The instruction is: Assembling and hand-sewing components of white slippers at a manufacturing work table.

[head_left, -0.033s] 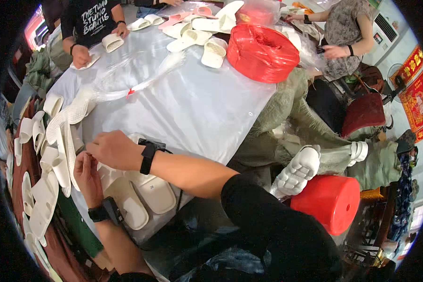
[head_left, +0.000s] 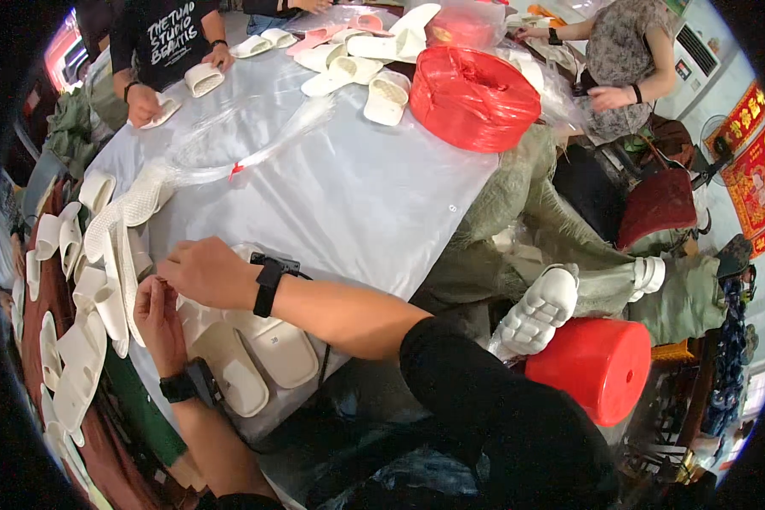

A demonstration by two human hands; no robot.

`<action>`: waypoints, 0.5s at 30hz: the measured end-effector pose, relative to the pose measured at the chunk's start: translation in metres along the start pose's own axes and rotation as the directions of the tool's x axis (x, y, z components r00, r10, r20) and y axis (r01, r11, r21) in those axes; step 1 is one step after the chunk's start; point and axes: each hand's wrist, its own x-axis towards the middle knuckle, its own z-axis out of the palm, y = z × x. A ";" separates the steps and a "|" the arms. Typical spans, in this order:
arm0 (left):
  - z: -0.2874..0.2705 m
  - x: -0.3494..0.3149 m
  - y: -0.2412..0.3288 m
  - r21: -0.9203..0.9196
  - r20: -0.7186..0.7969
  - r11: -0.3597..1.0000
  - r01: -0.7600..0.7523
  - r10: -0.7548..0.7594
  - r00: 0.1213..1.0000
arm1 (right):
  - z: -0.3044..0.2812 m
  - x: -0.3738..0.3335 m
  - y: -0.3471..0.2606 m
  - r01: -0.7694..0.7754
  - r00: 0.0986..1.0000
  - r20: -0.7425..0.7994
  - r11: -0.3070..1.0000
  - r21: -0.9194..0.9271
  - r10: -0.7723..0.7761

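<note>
My left hand (head_left: 160,319) and my right hand (head_left: 206,270) are close together at the near left of the table, fingers bent and pinched. Whatever is between the fingertips is too small or hidden to make out. Beneath my right forearm lies a pair of cream slide slippers, the left slipper (head_left: 231,367) and the right slipper (head_left: 286,350) side by side, soles toward me. Their far ends are partly covered by my hands and arm. Just left of my left hand lies a pile of white slippers (head_left: 82,365).
Plastic sheeting (head_left: 374,204) covers the table; clear plastic bags (head_left: 268,151) tied with red lie across it. A big red twine roll (head_left: 476,98) sits at the far right. A red stool (head_left: 591,370) stands at right. Co-workers handle a slipper (head_left: 165,110) and other things at the far side.
My hands stay in place. At the far left, the co-worker's hand and the slipper under it have shifted slightly.
</note>
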 end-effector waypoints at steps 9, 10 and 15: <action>-0.003 0.000 0.000 -0.058 -0.041 0.998 0.007 -0.009 0.999 | 0.004 -0.001 0.003 -0.018 1.000 -0.023 0.999 0.029 0.018; -0.005 0.002 -0.002 -0.037 -0.020 0.999 0.010 -0.011 1.000 | 0.003 -0.001 0.005 -0.022 1.000 -0.020 1.000 0.018 0.023; -0.012 0.006 -0.008 0.043 0.045 0.999 0.009 -0.011 0.999 | 0.002 0.000 0.005 -0.019 1.000 -0.017 0.998 0.060 0.020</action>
